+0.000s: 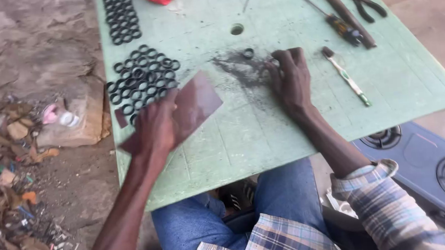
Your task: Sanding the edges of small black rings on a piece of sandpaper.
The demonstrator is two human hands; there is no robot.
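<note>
Hands [154, 127] flat on table [265, 132].

The surface [265, 132] under my hands is pale green plastic, matt, scuffed and scored, with a dark smear of fine powder. The sheet [192, 109] in my left grip [154, 127] looks like reddish-brown abrasive paper, dull and grainy. The rings [142, 78] are black, matt, rubber-like. The toothbrush [345, 75] is smooth white and green plastic. The hammer [337, 5] and pliers [363, 3] show dull, dark metal. My trousers [286, 199] are blue denim; my shirt sleeve [382, 202] is soft checked cloth. The stove [438, 177] has a smooth blue painted finish
</note>
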